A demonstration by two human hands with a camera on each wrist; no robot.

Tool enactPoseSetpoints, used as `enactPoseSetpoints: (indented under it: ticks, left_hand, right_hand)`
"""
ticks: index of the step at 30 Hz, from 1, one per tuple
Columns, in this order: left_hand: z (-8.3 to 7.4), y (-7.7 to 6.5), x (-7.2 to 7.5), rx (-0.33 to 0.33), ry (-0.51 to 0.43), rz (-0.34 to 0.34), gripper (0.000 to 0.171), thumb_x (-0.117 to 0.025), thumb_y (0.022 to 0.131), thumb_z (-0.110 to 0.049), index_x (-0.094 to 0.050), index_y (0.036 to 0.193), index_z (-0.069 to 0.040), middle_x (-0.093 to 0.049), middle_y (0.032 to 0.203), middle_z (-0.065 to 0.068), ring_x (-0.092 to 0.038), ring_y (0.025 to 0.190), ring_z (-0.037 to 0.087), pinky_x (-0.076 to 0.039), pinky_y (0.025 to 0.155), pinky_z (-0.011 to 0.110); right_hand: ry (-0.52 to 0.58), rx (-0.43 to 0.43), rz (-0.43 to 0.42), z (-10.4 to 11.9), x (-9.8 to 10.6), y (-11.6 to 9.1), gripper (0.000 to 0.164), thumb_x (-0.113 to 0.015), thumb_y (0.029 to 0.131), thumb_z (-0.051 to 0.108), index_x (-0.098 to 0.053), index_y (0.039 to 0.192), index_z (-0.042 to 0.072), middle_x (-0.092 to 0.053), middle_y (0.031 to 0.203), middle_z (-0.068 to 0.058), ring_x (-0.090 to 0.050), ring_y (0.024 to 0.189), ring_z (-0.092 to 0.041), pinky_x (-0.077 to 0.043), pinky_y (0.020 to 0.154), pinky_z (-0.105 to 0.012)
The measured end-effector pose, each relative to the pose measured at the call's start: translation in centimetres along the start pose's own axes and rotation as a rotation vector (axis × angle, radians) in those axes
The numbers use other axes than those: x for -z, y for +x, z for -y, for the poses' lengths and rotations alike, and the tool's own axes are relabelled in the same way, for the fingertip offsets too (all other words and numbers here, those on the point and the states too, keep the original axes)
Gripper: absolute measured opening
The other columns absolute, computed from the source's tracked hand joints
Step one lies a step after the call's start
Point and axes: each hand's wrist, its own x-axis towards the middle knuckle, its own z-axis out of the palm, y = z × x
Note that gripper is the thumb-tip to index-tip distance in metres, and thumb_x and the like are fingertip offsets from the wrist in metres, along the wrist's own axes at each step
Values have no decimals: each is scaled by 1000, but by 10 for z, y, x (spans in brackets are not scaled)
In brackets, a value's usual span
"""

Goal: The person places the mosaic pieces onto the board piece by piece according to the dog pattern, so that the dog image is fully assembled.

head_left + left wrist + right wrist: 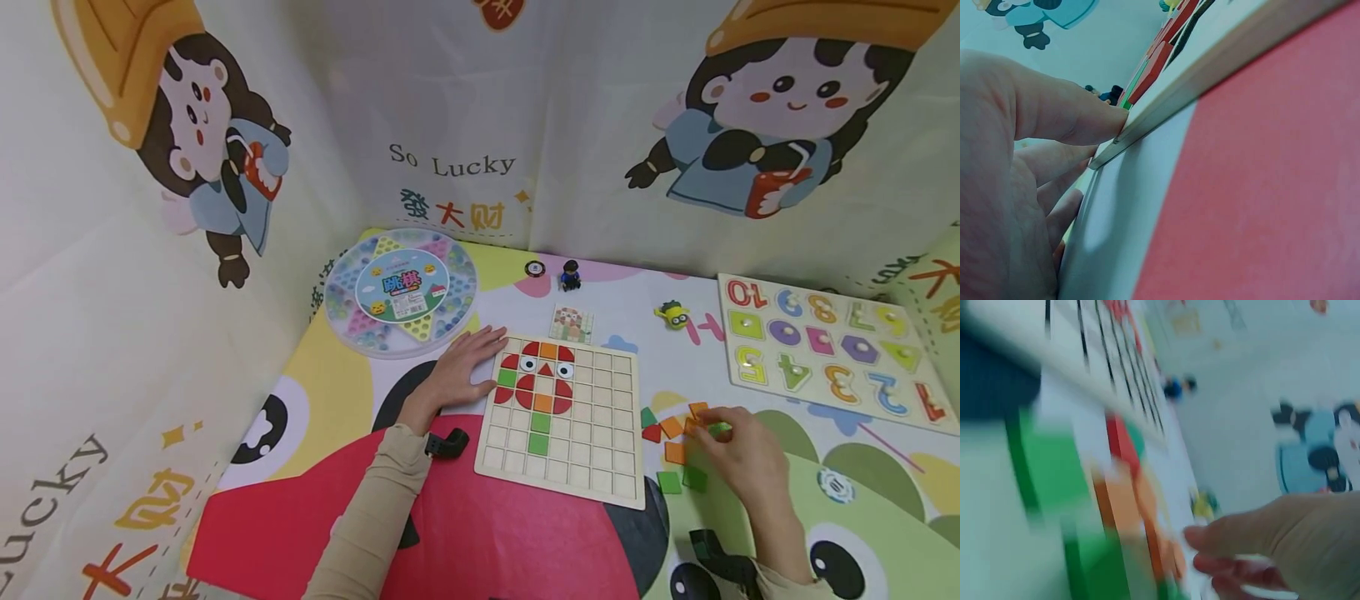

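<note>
A square wooden grid board lies on the patterned cloth, with red, orange, green and eye-marked pieces in its upper left cells. Two green squares sit below that figure. My left hand rests at the board's upper left edge, its thumb touching the rim and the other fingers extended beside it. My right hand hovers with bent fingers over loose tiles right of the board. A green tile shows by its fingertips. Orange tiles and green tiles lie close by.
A small pattern card lies behind the board. Farther back are a round Chinese checkers set, a toy figure and a yellow toy. A number puzzle board lies at right, near a poker chip. Printed curtains enclose the table.
</note>
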Motion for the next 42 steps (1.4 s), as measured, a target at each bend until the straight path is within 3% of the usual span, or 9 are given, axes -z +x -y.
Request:
enactPoseSetpoints:
  ticks: [6,11,17,23,29,32,36,39,42]
  left_hand:
    - [1,-2,1,18,5,13,74,-59,86,-33,-38,151,-6,-30,160,9,-18,149,30,-9,121,47]
    - [2,-2,0,18,4,9,74,-59,86,-33,-39,151,-6,-30,160,9,-18,149,30,-9,121,47]
    - [1,-2,-1,5,9,4,73,-59,86,-33,-39,151,-5,-31,159,10,-20,149,30,-10,121,48]
    - [2,-1,-1,9,23,9,73,-59,86,-34,-39,151,-7,-31,160,9,-19,149,29,-10,121,48]
    - [2,1,-1,7,34,7,73,-59,87,-33,-39,152,-7,-30,160,8,-19,149,29,-11,121,47]
    - [2,0,0,12,21,5,73,-59,86,-33,-39,151,-7,-30,160,8,-19,149,28,-10,121,47]
    - [1,0,1,15,1,7,73,-59,86,-32,-39,151,-6,-30,160,8,-18,149,28,-9,121,47]
    - [1,0,0,16,6,9,73,-59,86,-32,-39,151,-7,-30,160,8,-18,149,28,-9,121,47]
    - [0,0,0,13,14,8,73,-59,86,-32,-39,151,-7,-30,160,8,-19,149,28,-10,121,47]
  right_hand:
    - [-63,-67,145,-29,17,0,32,-77,83,18,-72,103,-6,-68,85,-16,-62,81,-36,-46,61,-40]
    - [-37,-76,128,-33,15,-1,33,-78,82,18,-71,101,-7,-68,81,-14,-61,74,-29,-41,55,-31]
    - [-15,-129,112,-34,14,0,38,-79,82,21,-68,102,-10,-69,85,-21,-63,79,-36,-43,57,-33]
    - [9,-104,-44,-22,10,-5,22,-81,80,15,-67,86,-1,-70,82,-18,-65,69,-32,-40,52,-30]
    - [183,45,-188,28,-5,-7,16,-83,78,10,-72,87,2,-70,80,-13,-54,57,-9,-42,44,-22]
    - [300,156,-109,58,-21,-6,12,-82,78,6,-75,88,5,-70,77,-6,-51,54,-6,-42,42,-22]
    - [398,233,103,94,-51,-9,9,-81,80,8,-77,87,10,-69,76,4,-51,57,-8,-43,47,-23]
    - [418,269,224,112,-69,-14,8,-80,80,8,-77,87,11,-68,77,7,-53,59,-7,-45,51,-22]
    - [398,305,258,123,-81,-20,8,-81,79,8,-77,84,13,-66,76,9,-54,59,-4,-46,53,-22]
